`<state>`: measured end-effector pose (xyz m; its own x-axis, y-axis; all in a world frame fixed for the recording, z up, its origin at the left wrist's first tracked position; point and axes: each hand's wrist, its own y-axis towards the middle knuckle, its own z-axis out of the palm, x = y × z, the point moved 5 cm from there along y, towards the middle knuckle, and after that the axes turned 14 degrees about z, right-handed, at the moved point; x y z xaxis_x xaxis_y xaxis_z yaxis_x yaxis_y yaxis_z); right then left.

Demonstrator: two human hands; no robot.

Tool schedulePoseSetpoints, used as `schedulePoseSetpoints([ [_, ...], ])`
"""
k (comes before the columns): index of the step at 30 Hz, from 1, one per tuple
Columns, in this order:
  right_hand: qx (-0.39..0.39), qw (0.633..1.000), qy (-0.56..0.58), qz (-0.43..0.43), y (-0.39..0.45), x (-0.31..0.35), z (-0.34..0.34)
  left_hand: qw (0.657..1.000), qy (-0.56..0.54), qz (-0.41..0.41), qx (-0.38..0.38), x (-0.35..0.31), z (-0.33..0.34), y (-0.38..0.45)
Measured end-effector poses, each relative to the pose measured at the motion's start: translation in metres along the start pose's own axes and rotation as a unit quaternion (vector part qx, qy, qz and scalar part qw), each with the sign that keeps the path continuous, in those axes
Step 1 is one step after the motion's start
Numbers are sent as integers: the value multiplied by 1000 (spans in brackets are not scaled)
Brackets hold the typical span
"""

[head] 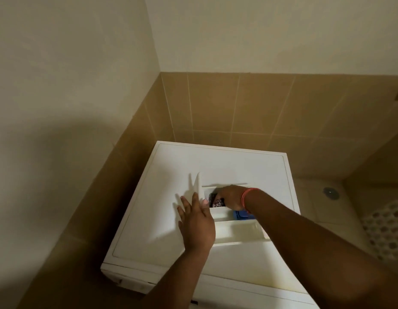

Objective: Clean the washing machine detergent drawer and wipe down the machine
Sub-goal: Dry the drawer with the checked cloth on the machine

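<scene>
The white detergent drawer (236, 230) lies on top of the white washing machine (238, 161). My left hand (196, 221) rests against the drawer's left wall with straight fingers, thumb over the edge. My right hand (232, 198), a pink band on its wrist, grips a dark patterned cloth (217, 200) inside the drawer's far compartment. A blue insert (241, 215) shows in the drawer just under my right wrist.
The machine stands in a corner with brown tiled walls (215, 103) behind it and to the left. To the right lies a tiled floor with a round drain (330, 192) and a patterned mat (387, 230).
</scene>
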<state>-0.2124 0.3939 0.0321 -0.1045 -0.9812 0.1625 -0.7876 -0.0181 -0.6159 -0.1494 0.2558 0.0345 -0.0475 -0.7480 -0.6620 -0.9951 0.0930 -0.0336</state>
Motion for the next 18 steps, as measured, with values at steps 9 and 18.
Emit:
schedulePoseSetpoints([
  [9,-76,993,89,-24,11,16,8,999,14,-45,-2,3,0,1],
  [18,-53,995,89,17,13,6,-11,998,17,-63,1,0,-1,-2],
])
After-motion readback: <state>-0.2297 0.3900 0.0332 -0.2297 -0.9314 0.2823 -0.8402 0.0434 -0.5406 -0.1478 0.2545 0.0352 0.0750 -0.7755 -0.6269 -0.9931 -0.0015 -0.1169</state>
